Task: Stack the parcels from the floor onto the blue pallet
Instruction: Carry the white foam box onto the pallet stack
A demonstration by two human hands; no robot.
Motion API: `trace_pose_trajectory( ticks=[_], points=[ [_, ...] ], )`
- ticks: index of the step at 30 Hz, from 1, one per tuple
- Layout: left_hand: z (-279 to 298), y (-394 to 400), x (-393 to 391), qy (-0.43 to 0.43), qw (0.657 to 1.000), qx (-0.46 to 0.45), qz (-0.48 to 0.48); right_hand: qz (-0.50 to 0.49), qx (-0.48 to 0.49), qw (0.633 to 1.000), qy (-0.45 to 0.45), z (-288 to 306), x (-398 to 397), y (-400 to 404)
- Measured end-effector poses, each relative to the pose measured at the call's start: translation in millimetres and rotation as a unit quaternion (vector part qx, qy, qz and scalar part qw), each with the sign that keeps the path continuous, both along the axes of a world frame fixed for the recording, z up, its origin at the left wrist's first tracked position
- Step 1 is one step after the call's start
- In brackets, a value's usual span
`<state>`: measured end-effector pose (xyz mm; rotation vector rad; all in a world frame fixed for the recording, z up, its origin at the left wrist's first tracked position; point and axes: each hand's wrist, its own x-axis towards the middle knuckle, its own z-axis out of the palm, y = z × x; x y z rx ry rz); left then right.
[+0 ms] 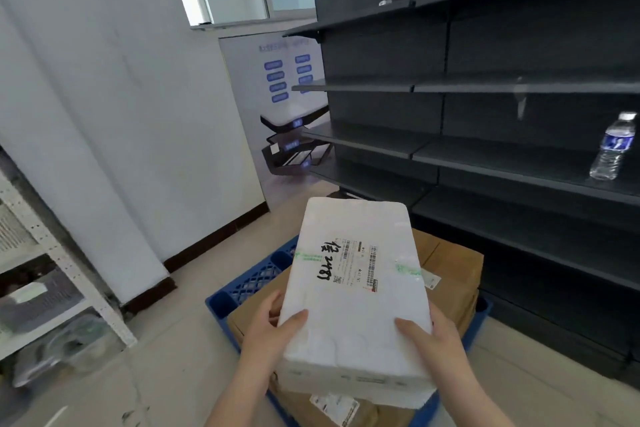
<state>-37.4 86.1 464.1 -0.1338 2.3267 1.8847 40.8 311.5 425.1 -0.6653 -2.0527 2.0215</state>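
I hold a white foam parcel [353,291] with a shipping label and black handwriting on its top, raised above the pallet. My left hand [273,326] grips its near left edge and my right hand [429,336] grips its near right edge, thumbs on top. Below it, brown cardboard parcels [450,274] lie on the blue pallet [252,277], whose grid surface shows at the left. A labelled brown parcel [332,407] peeks out under the foam parcel's near end.
Dark metal shelving [485,136] runs along the right, with a water bottle [614,146] on one shelf. A white rack [52,288] with bagged items stands at the left. A white wall and window are behind, tiled floor [166,374] around the pallet.
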Motion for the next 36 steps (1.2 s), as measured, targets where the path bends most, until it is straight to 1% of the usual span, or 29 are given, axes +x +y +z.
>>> trace_pose_trajectory(
  ticks=[2, 6, 12, 17, 22, 26, 29, 31, 33, 36],
  points=[
    [-8.6, -0.4, -35.8, -0.020, 1.000, 0.006, 0.004, -0.006, 0.010, 1.000, -0.009, -6.0, -35.9, -0.7],
    [-33.6, -0.5, -97.8, -0.062, 0.997, 0.026, -0.022, -0.024, 0.022, 0.998, -0.050, -19.6, -92.5, -4.7],
    [-72.6, 11.1, -216.1, -0.119, 0.982, 0.021, -0.142, -0.115, 0.024, 0.988, -0.104, -49.9, -180.0, -5.8],
    [-110.6, 25.4, -322.2, -0.176, 0.954, 0.028, -0.240, -0.248, 0.021, 0.954, -0.170, -88.7, -254.2, -11.8],
    [-171.5, 58.7, -410.2, -0.148, 0.933, 0.004, -0.327, -0.313, 0.010, 0.925, -0.215, -148.2, -326.1, -0.4],
    [-240.9, 102.8, -455.4, -0.112, 0.921, -0.013, -0.372, -0.313, 0.057, 0.913, -0.254, -212.0, -361.7, 34.7],
    [-288.6, 139.4, -480.7, -0.103, 0.924, -0.028, -0.368, -0.340, 0.078, 0.905, -0.242, -258.4, -385.3, 67.7],
    [-319.6, 164.2, -494.2, -0.113, 0.930, -0.068, -0.343, -0.358, 0.086, 0.900, -0.232, -287.3, -397.7, 83.8],
    [-350.8, 180.8, -502.0, -0.122, 0.931, -0.103, -0.329, -0.339, 0.101, 0.904, -0.241, -318.5, -407.2, 92.8],
    [-390.2, 187.3, -499.5, -0.134, 0.907, -0.156, -0.367, -0.279, 0.101, 0.904, -0.307, -356.8, -412.5, 94.1]
  ],
)
